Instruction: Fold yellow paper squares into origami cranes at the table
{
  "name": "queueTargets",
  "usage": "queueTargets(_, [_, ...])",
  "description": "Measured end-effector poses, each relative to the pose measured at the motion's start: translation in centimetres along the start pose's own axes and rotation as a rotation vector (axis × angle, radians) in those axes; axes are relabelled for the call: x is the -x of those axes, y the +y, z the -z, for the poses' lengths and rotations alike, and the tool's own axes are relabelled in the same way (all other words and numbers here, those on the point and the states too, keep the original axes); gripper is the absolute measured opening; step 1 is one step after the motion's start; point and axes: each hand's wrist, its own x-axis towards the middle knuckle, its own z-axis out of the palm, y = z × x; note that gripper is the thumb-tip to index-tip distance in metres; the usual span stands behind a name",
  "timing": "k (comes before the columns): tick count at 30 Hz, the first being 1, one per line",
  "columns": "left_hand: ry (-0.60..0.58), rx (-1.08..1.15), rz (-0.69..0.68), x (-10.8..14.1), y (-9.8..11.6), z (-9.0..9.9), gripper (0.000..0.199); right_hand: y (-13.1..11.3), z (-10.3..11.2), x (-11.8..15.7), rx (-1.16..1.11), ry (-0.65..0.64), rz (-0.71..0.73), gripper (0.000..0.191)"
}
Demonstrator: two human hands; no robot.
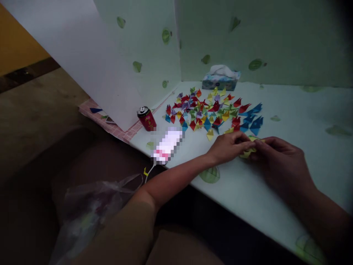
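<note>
My left hand (pixel 230 147) and my right hand (pixel 278 162) meet on the pale green table (pixel 248 191), both pinching a small yellow-green folded paper piece (pixel 249 151) between their fingertips. Most of that paper is hidden by the fingers. Just beyond my hands lies a spread of several small folded paper triangles (pixel 212 110) in red, blue, yellow, green and purple.
A red drink can (pixel 146 118) stands at the table's left edge, with a blurred-out flat object (pixel 168 144) beside it. A tissue box (pixel 220 79) sits at the back against the wall. A clear plastic bag (pixel 91 213) rests on my lap.
</note>
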Motion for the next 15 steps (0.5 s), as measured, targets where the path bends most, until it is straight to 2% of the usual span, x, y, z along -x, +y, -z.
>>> queueTargets(4, [0.019,0.050,-0.037,-0.10,-0.63,-0.07,0.022,0.04,-0.25,-0.09,0.020,-0.011,0.009,0.033])
queueTargets(9, [0.085,0.064,-0.129,0.08,-0.88,0.30,0.019,0.21,-0.84,0.09,-0.040,-0.123,0.039,0.033])
queueTargets(13, [0.109,0.191,-0.127,-0.01,-0.66,0.47,0.025,0.34,-0.97,-0.10,-0.109,-0.187,0.058,0.038])
queueTargets(15, [0.127,0.225,-0.120,-0.07,-0.41,0.50,0.025,0.39,-0.92,-0.28,-0.126,-0.222,0.069,0.034])
